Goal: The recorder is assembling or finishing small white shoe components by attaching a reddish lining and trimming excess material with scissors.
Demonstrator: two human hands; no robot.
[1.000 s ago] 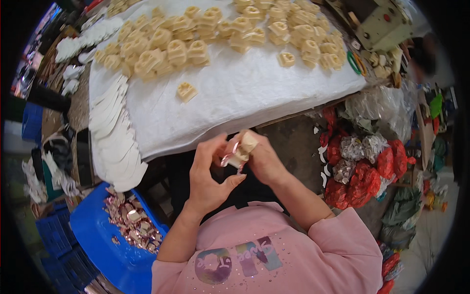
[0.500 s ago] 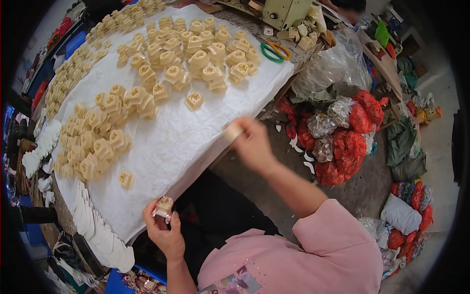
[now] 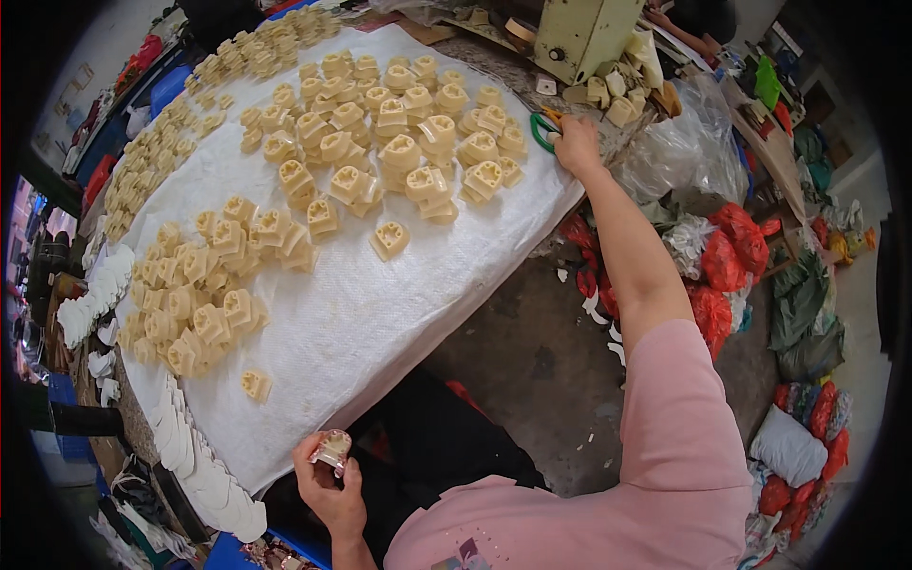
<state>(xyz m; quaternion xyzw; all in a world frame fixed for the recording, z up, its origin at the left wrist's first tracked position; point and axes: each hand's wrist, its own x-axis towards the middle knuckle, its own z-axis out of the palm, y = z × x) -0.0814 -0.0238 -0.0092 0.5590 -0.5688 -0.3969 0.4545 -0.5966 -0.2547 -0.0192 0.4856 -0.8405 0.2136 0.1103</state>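
Note:
My left hand (image 3: 332, 489) is closed around a small cream toothed piece (image 3: 332, 449) with a pinkish-red rim, just off the table's near edge. Stretched to the far right, my right hand (image 3: 578, 147) has its fingers curled over a green ring (image 3: 541, 133) and an orange-yellow ring (image 3: 551, 115). Whatever those fingers grip is hidden. Many cream moulded pieces with a horseshoe-shaped top lie heaped on the white sheet (image 3: 323, 323). One cream piece (image 3: 255, 385) lies alone closest to my left hand, and another single piece (image 3: 389, 240) sits mid-sheet.
White flat cutouts (image 3: 195, 465) overlap along the sheet's left edge. A pale green machine (image 3: 579, 43) stands at the back beside cream scraps (image 3: 617, 100). Red plastic bags (image 3: 727, 247) and clear plastic (image 3: 674, 142) are piled right of the table. Another person's arm (image 3: 679, 28) shows behind.
My right hand has moved away from the near table edge, forward and right to the rings. The cream thing seen in its fingers no longer shows. My left hand keeps hold of its piece.

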